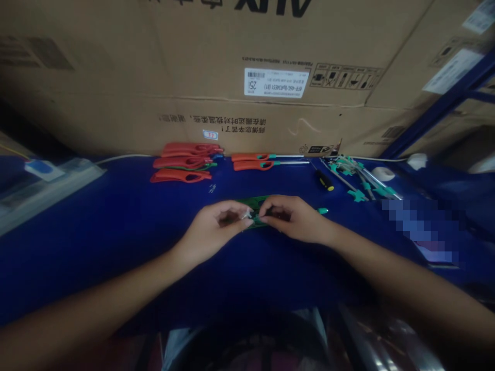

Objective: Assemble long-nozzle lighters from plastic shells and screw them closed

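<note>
Both my hands meet over a green plastic piece (253,199), which looks like a lighter casing and lies on the blue tabletop. With thumb and fingers closed, my left hand (212,222) pinches a small whitish part (246,214) above the casing. My right hand (297,218) is also closed in a pinch, its fingertips at the casing's middle; what sits between them is too small to make out. A green tip (322,211) pokes out to the right from behind my right hand. My fingers cover much of the casing.
Red lighter casings (185,149) are stacked at the back left. Beside them lie orange long-necked lighters (253,165), a black-and-yellow screwdriver (324,180) and metal tubes with green fittings (367,180). Tiny pale pins (212,188) lie nearer. A large cardboard box (201,67) closes off the back.
</note>
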The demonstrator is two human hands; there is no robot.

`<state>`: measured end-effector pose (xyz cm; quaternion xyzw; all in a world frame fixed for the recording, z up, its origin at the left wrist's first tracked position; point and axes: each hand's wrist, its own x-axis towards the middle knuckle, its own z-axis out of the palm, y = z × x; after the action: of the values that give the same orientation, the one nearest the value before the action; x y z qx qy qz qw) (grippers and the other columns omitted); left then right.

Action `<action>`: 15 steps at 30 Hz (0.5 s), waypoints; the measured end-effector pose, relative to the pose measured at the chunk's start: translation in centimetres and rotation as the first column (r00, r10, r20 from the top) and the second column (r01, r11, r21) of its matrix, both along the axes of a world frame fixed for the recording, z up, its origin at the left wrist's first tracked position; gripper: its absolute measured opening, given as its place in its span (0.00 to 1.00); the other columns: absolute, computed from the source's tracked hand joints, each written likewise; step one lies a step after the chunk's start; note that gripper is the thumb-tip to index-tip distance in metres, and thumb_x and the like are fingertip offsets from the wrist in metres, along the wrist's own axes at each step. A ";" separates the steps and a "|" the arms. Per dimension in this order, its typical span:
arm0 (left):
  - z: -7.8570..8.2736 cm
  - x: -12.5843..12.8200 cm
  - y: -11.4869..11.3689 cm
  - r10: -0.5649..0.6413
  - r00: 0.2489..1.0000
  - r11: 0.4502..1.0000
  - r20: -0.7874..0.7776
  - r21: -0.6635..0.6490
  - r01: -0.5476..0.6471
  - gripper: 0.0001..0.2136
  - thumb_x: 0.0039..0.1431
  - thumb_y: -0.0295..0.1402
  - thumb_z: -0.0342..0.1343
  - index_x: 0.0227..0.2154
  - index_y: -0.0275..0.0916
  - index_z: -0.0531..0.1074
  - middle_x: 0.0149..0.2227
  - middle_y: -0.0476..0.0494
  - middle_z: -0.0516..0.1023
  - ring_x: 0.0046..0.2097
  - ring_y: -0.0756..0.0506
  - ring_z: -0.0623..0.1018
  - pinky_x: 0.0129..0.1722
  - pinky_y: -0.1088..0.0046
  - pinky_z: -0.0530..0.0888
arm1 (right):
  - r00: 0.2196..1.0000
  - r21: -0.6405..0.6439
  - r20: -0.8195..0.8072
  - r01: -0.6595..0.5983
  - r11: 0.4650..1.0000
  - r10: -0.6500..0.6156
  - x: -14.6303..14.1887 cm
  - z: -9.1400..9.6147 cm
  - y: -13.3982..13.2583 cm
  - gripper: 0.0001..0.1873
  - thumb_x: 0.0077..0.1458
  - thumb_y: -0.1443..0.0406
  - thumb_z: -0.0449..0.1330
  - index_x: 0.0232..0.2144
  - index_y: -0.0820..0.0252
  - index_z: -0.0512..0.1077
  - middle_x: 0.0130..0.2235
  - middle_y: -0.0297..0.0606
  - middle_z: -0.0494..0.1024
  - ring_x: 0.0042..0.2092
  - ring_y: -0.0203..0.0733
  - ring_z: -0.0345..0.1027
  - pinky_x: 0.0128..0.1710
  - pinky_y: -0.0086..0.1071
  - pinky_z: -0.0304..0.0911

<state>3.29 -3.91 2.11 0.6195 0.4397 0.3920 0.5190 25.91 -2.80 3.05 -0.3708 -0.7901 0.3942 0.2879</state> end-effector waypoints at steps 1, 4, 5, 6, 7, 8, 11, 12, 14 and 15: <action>-0.1 0.0 0.0 -0.004 1.000 1.000 -0.006 0.005 0.004 0.13 0.50 0.35 0.69 0.38 0.36 0.79 0.40 0.42 0.84 0.42 0.44 0.82 0.49 0.65 0.78 | 0.999 -0.109 -0.043 0.022 0.994 -0.027 0.0 0.0 0.1 0.06 0.61 0.63 0.61 0.37 0.59 0.71 0.27 0.29 0.71 0.23 0.30 0.63 0.22 0.25 0.62; -0.3 0.0 0.0 -0.017 1.000 1.000 -0.020 0.021 0.017 0.13 0.51 0.35 0.68 0.38 0.36 0.79 0.40 0.42 0.84 0.42 0.44 0.82 0.49 0.65 0.78 | 0.987 -0.316 -0.142 0.027 0.948 -0.076 0.3 -0.2 0.7 0.11 0.59 0.59 0.63 0.38 0.59 0.69 0.29 0.30 0.73 0.21 0.29 0.64 0.16 0.23 0.63; -0.3 0.0 0.0 -0.020 1.000 0.999 -0.021 0.028 0.021 0.13 0.51 0.35 0.68 0.39 0.36 0.79 0.40 0.42 0.84 0.42 0.44 0.82 0.49 0.65 0.78 | 0.983 -0.333 -0.165 0.024 0.943 -0.083 0.4 -0.2 0.8 0.12 0.58 0.58 0.64 0.39 0.59 0.69 0.32 0.32 0.75 0.22 0.28 0.64 0.16 0.22 0.63; -0.3 0.0 0.0 -0.025 0.999 0.999 -0.023 0.036 0.026 0.13 0.51 0.35 0.68 0.39 0.36 0.79 0.40 0.42 0.84 0.42 0.44 0.82 0.49 0.65 0.77 | 0.980 -0.340 -0.179 0.020 0.940 -0.086 0.6 -0.2 1.0 0.13 0.57 0.58 0.65 0.39 0.60 0.69 0.34 0.33 0.76 0.22 0.27 0.65 0.15 0.22 0.64; -0.3 -0.1 0.0 -0.031 0.999 0.999 -0.026 0.043 0.032 0.13 0.51 0.35 0.68 0.39 0.36 0.79 0.40 0.42 0.84 0.42 0.44 0.82 0.48 0.65 0.77 | 0.979 -0.340 -0.185 0.016 0.940 -0.084 0.6 -0.3 1.1 0.14 0.57 0.58 0.65 0.39 0.60 0.70 0.34 0.33 0.76 0.22 0.27 0.64 0.15 0.21 0.63; -0.3 -0.1 0.0 -0.035 0.999 0.998 -0.032 0.047 0.036 0.13 0.51 0.35 0.68 0.39 0.36 0.79 0.40 0.42 0.83 0.42 0.44 0.82 0.48 0.66 0.77 | 0.981 -0.339 -0.180 0.012 0.941 -0.077 0.7 -0.3 1.1 0.14 0.57 0.58 0.65 0.40 0.60 0.70 0.31 0.32 0.75 0.21 0.27 0.64 0.15 0.20 0.63; -0.3 -0.1 -0.1 -0.046 0.997 0.998 -0.059 0.050 0.049 0.13 0.52 0.35 0.67 0.39 0.36 0.79 0.39 0.42 0.83 0.41 0.45 0.81 0.46 0.67 0.77 | 0.988 -0.334 -0.145 -0.001 0.942 -0.050 0.6 -0.5 1.1 0.14 0.58 0.57 0.65 0.39 0.63 0.74 0.24 0.27 0.71 0.19 0.26 0.62 0.15 0.20 0.63; -0.2 -0.1 -0.1 -0.049 0.997 0.997 -0.067 0.048 0.052 0.12 0.52 0.35 0.67 0.39 0.35 0.79 0.39 0.42 0.83 0.40 0.45 0.81 0.45 0.67 0.76 | 0.989 -0.333 -0.140 -0.004 0.943 -0.045 0.5 -0.5 1.0 0.15 0.58 0.56 0.65 0.39 0.63 0.74 0.23 0.27 0.70 0.19 0.26 0.62 0.15 0.20 0.63; -0.2 -0.1 -0.2 -0.056 0.995 0.997 -0.080 0.040 0.059 0.12 0.52 0.35 0.67 0.38 0.35 0.78 0.38 0.42 0.83 0.40 0.45 0.80 0.44 0.67 0.76 | 0.990 -0.331 -0.138 -0.010 0.944 -0.037 0.4 -0.5 0.8 0.17 0.57 0.55 0.65 0.38 0.64 0.76 0.24 0.29 0.72 0.19 0.26 0.61 0.15 0.21 0.62; -0.3 -0.1 -0.2 -0.058 0.995 0.997 -0.086 0.036 0.061 0.12 0.52 0.35 0.66 0.38 0.35 0.78 0.38 0.42 0.83 0.39 0.45 0.80 0.44 0.67 0.76 | 0.990 -0.328 -0.139 -0.015 0.944 -0.033 0.3 -0.5 0.8 0.17 0.56 0.54 0.66 0.37 0.65 0.76 0.25 0.30 0.73 0.19 0.26 0.61 0.15 0.21 0.61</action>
<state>3.24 -4.09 1.86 0.6582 0.4351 0.3581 0.4992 26.22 -2.05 2.55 -0.3882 -0.6890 0.5444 0.2796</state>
